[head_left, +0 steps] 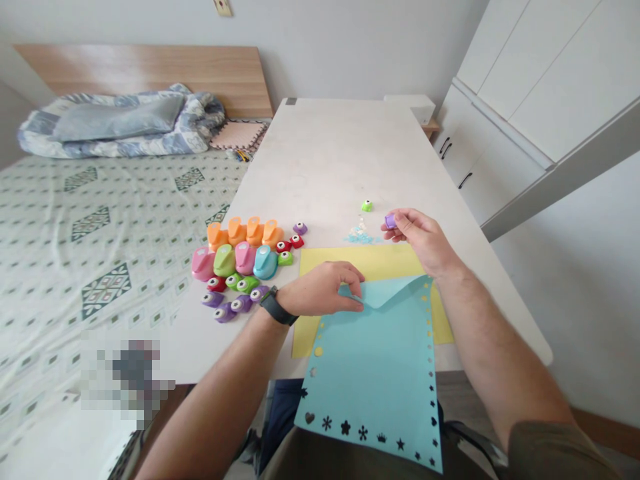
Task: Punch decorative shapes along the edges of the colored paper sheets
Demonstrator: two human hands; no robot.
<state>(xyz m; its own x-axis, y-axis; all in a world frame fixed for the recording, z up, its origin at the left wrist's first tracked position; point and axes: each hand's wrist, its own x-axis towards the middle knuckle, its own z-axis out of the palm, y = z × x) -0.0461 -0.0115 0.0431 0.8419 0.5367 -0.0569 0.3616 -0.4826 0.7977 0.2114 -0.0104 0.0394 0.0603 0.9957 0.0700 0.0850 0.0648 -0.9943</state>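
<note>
Gripping purple punch [391, 221], holding blue paper [377, 363]

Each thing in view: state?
Blue sheet: punched along three edges, top curled
Yellow sheet: flat, partly covered
Purple punch: held in right hand
Left hand: holding blue sheet's top
Lone green punch: set apart
Other punches: clustered
Paper scraps: loosely piled
Watch: worn
Cabinet doors: shut
Bedding: bundled

Matt blue paper sheet [375, 360], smooth plastic purple punch [391, 221], smooth matt tabletop [335, 153], wood-grained headboard [150, 67], cloth pillow [120, 120]
</note>
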